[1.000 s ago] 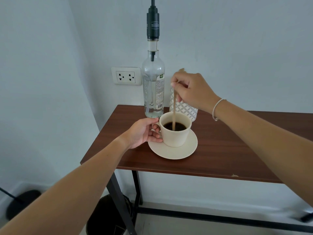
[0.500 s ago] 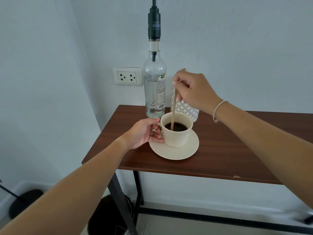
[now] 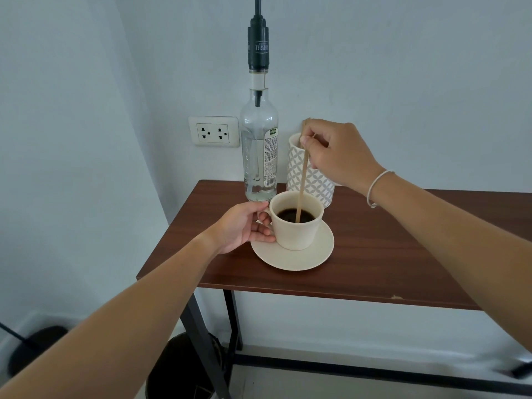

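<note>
Right fingers [image 3: 307,143] pinch one stick [image 3: 303,178] in one cup [image 3: 296,234].

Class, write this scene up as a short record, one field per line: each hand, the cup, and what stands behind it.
Left hand: grips the handle of the cup
Right hand: pinches the stir stick, near upright, lower end in the coffee
Cup: cream, stands on a saucer, holds dark coffee
Behind cup: clear bottle with pump top; patterned pot
Surface: brown table
Wall: double socket
</note>
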A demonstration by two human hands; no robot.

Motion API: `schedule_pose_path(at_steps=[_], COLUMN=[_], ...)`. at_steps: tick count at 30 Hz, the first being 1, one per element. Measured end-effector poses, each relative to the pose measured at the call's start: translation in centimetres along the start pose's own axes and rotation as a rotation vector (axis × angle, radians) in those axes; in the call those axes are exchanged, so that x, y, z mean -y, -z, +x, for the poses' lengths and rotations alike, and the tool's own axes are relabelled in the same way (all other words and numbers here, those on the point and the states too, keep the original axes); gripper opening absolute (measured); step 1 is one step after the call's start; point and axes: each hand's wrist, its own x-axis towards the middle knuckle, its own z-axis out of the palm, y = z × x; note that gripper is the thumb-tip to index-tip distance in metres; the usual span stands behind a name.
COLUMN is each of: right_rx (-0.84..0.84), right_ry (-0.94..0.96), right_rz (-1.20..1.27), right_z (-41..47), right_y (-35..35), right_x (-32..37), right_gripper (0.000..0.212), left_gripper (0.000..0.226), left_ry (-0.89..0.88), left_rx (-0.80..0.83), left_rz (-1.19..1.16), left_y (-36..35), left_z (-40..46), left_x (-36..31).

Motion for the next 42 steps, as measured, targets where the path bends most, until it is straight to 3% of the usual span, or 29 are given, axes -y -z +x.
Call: schedule_pose_path(at_steps=[17,32,42], right_rx=[-0.08,-0.236,-0.395], right_ry=[-0.043,-0.263,-0.336], right_rz=[-0.01,-0.074,-0.112], right_z=[-0.7,-0.5,0.1], right_y=[0.5,0.9,1.6], right_x=[0.7,1.4,3.2], right_gripper=[0.018,0.02,0.025], left_gripper=[0.028,0.025,0.022], left_ry=[-0.09,-0.123,-0.197], left_rx=[-0.079,-0.082,-0.281], left_rz=[0.098,0.355,0.545], left_y=[-0.4,3.5,9.6], left_z=[-0.5,-1.6,-2.4], left_x=[0.1,-0.8,-1.5])
